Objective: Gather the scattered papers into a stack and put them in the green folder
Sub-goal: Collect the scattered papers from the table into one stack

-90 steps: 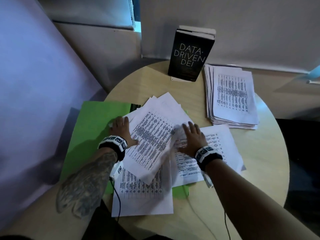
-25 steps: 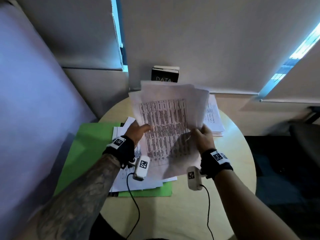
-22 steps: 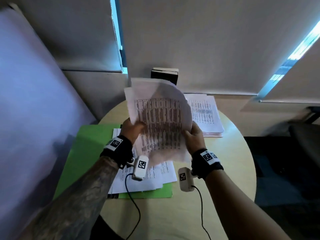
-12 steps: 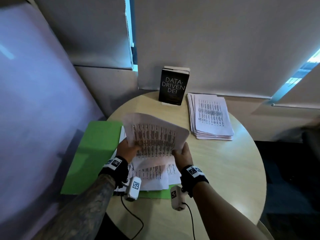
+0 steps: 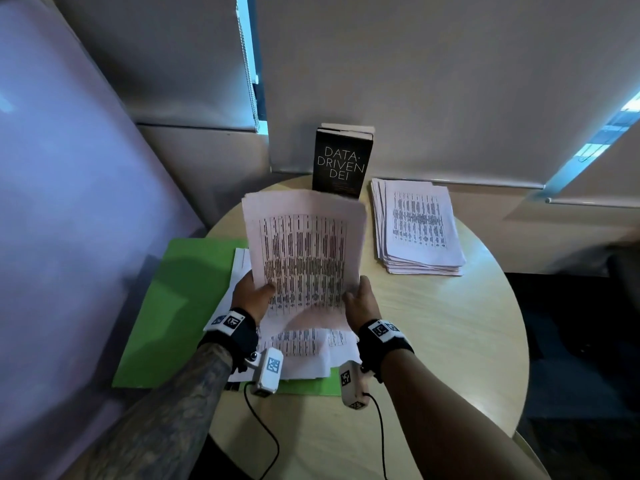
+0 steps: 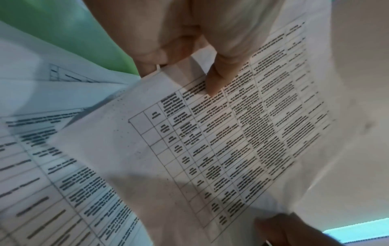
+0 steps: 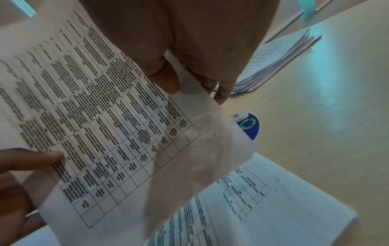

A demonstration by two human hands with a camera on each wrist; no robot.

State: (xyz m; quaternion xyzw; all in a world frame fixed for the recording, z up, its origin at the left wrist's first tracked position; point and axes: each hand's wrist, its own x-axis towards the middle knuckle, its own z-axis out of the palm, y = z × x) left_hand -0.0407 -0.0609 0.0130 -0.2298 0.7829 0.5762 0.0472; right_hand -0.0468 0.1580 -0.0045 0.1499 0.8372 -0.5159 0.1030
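Observation:
A bundle of printed sheets [image 5: 304,251] stands nearly upright above the table, held at both side edges. My left hand [image 5: 254,294] pinches its left edge, thumb [image 6: 214,83] on the printed face and fingers behind. My right hand [image 5: 360,299] pinches the right edge the same way, thumb [image 7: 164,78] in front. The held sheets [image 6: 221,141] [image 7: 101,108] carry printed tables. Below them more loose papers [image 5: 301,348] lie on the open green folder [image 5: 166,299], which overhangs the table's left side.
A round wooden table [image 5: 450,341] holds a thick separate paper stack [image 5: 419,226] at the back right and an upright black book [image 5: 341,162] at the back. A blue round sticker [image 7: 248,126] lies on the tabletop. Walls close in at the left and behind.
Both hands gathered sheets off the table and lifted them upright. In the last half second the bundle straightened from a bent, drooping shape into a flatter, taller one.

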